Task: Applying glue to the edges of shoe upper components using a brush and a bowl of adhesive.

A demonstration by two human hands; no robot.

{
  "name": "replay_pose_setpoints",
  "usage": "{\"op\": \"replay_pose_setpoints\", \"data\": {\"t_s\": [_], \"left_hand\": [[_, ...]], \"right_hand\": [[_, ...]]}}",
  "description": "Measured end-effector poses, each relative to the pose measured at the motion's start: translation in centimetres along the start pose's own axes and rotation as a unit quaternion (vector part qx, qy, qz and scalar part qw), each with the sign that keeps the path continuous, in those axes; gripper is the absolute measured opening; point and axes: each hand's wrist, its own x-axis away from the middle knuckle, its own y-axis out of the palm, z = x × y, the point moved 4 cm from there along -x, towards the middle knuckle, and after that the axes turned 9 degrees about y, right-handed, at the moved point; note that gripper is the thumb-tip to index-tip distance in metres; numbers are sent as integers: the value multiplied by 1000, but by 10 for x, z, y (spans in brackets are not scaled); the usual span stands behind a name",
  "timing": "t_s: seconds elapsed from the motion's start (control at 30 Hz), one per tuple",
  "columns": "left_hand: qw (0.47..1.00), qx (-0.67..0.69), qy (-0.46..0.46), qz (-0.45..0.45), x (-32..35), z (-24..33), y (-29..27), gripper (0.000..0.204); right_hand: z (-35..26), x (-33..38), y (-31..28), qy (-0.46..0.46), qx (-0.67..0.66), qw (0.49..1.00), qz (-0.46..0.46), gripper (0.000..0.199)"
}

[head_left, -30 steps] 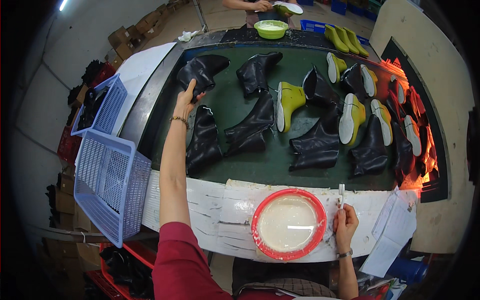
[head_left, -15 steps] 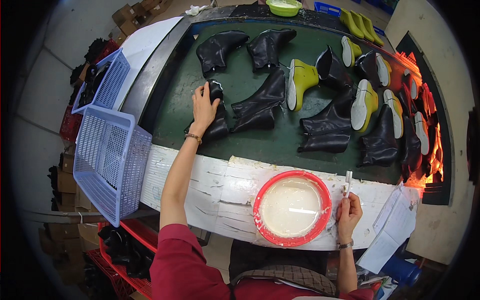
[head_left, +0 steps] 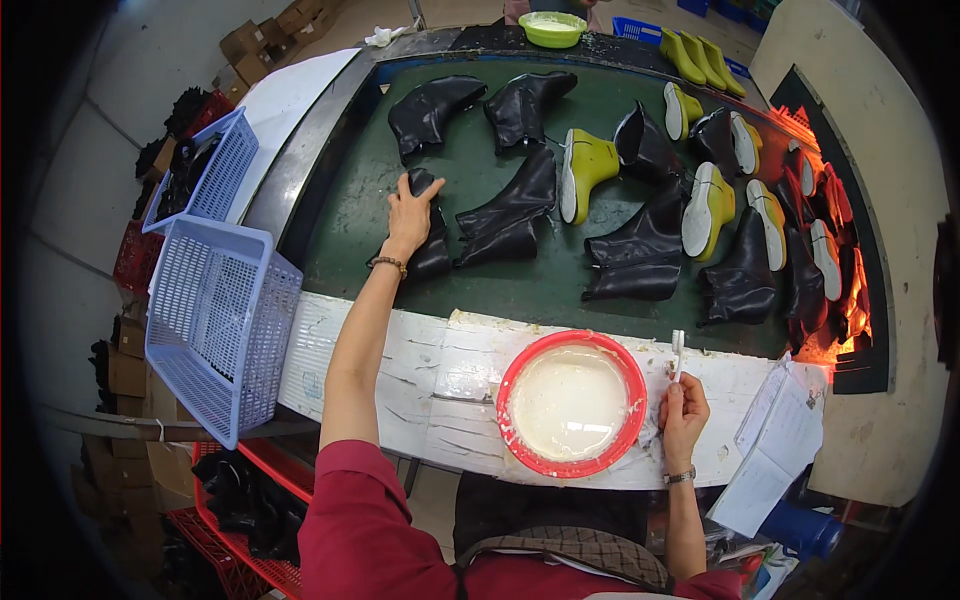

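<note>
My left hand (head_left: pixel 409 218) grips a black boot (head_left: pixel 431 256) on the green belt, thumb and fingers straddling its upper end. Much of that boot is hidden under the hand. In my right hand (head_left: pixel 684 412) is a white toothbrush (head_left: pixel 679 352), held upright with the head at the top. Just left of this hand stands a red-rimmed bowl (head_left: pixel 507 440) of creamy white liquid. Beside the gripped boot lies another black boot (head_left: pixel 512 208), and two more, a black boot (head_left: pixel 430 108) and a black boot (head_left: pixel 528 105), lie farther back.
The green belt (head_left: pixel 340 235) also carries yellow shoe lasts (head_left: pixel 588 172) and several boots toward a glowing orange opening (head_left: pixel 850 310) at right. Blue baskets (head_left: pixel 215 330) stand at left. Papers (head_left: pixel 775 450) hang off the right end of the white ledge (head_left: pixel 400 360). A green bowl (head_left: pixel 553 30) sits at the back.
The white edge on the gripped boot no longer shows, and my left fingers are spread wider over it. My right hand still holds the toothbrush. The whole view has shifted slightly.
</note>
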Motion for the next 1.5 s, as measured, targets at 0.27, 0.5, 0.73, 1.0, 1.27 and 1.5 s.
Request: {"op": "replay_pose_setpoints", "data": {"t_s": [0.27, 0.5, 0.73, 1.0, 1.27, 1.5], "left_hand": [[994, 63, 89, 12, 65, 72, -84, 125], [996, 1, 77, 34, 93, 25, -96, 103], [987, 67, 43, 140, 190, 40, -110, 69], [985, -144, -95, 27, 317, 98, -93, 49], [985, -93, -71, 127, 423, 147, -158, 39], [879, -258, -369, 158, 578, 6, -287, 57]], "right_hand": [[-2, 2, -2, -8, -7, 1000, 1, 14], [2, -2, 0, -34, -3, 999, -12, 14], [2, -3, -2, -42, -16, 999, -22, 17], [11, -12, -7, -116, 14, 993, -21, 19], [17, -15, -1, -116, -19, 991, -61, 20], [15, -15, -20, -128, 6, 992, -16, 19]]}}
